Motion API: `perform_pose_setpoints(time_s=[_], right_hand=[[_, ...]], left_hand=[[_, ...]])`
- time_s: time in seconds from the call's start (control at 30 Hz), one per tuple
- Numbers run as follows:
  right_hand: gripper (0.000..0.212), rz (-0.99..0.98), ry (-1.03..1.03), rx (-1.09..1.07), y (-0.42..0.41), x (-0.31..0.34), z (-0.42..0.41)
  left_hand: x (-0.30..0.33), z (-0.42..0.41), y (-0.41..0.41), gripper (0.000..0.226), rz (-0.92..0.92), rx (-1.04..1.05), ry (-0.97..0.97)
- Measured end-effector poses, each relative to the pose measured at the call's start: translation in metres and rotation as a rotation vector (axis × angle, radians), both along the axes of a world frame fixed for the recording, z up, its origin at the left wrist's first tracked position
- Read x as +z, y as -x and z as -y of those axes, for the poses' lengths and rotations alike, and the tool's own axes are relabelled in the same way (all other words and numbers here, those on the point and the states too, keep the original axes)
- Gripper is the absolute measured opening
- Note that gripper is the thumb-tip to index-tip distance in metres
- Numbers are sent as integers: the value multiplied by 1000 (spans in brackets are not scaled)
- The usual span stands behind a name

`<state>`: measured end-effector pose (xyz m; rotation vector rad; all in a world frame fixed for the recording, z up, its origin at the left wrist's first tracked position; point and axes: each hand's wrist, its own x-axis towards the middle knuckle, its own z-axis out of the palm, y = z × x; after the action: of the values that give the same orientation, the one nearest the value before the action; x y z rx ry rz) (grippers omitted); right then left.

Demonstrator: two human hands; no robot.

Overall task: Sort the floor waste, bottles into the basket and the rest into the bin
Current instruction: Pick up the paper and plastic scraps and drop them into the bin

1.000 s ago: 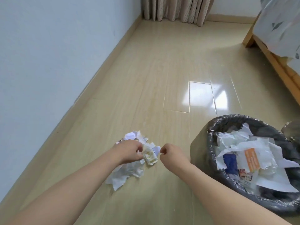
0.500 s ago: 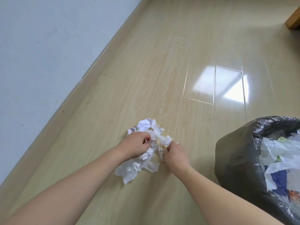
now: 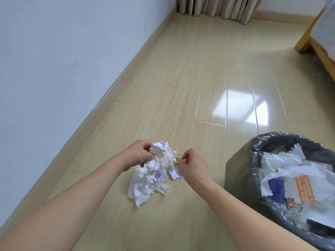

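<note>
Both forearms came in from the bottom edge, bare. The left hand (image 3: 138, 154) had its fingers curled into the top of a crumpled white paper wad (image 3: 152, 175), gripping it; the wad's lower sheet hung down toward the floor (image 3: 181, 87), and whether its bottom corner touched the boards was hard to tell. The right hand (image 3: 192, 164) pinched a small yellowish-white scrap (image 3: 177, 159) between thumb and fingertips, with a small folded white slip (image 3: 174, 175) hanging just below it, beside the wad. Unclear if slip and scrap were one piece or two.

The bin (image 3: 241, 171), lined with a black bag, stood just to the right of the right forearm, already loaded with white paper and printed wrappers up near the rim. No bottle and no basket were in view, so this load read as bin waste.

Likely risks: the wad was held only at its top, loose layers below, so a quick swing right could shed a sheet. The pinch on the scrap was thin; the hanging slip could drop if it was separate. The bin was full, so light paper dropped on top could slide off over the rim.

Farther off: pale wall (image 3: 54, 60) and skirting on the left, curtain (image 3: 217, 8) at the far end, wooden bed frame (image 3: 315, 42) at the far right.
</note>
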<state>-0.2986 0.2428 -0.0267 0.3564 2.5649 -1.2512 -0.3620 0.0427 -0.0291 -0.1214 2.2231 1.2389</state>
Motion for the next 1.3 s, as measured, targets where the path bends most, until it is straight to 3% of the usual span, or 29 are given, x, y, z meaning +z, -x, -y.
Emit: perform_pose_setpoints(time_s=[0.13,0.27,0.4,0.57,0.63,0.73,0.83,0.9,1.03,1.1,1.3], right_hand=[[20,-160,25,6,-4,62,-31],[19,-248,-110,25,-16,127,-93],[15,-215,-266,-17,-36,154,-169],[14,-55,-396,-76,-71,136,-248],[15,71,-458,-58,-81,122,-274],[22,184,-524,33,-88,108,-294],[28,186,-563,95,-92,100,-300],[25,179,-558,125,-93,96,-300],[24,164,-543,141,-90,97,-298],[15,82,-551,116,-90,103,-300],[22,-139,-505,101,-85,127,-273]], left_hand=[[59,-32,3,16,-50,25,-50],[125,-101,-3,19,-181,-11,-120],[159,-184,-19,15,-306,-25,-153],[146,-269,-70,12,-709,-446,226],[129,-299,-91,14,-777,-664,386],[101,-324,-107,8,-593,-842,577],[83,-336,-110,23,-339,-967,692],[81,-341,-110,32,-275,-994,709],[96,-350,-103,36,-223,-939,696],[109,-351,-96,36,-248,-899,675],[154,-317,-77,34,-359,-760,544]])
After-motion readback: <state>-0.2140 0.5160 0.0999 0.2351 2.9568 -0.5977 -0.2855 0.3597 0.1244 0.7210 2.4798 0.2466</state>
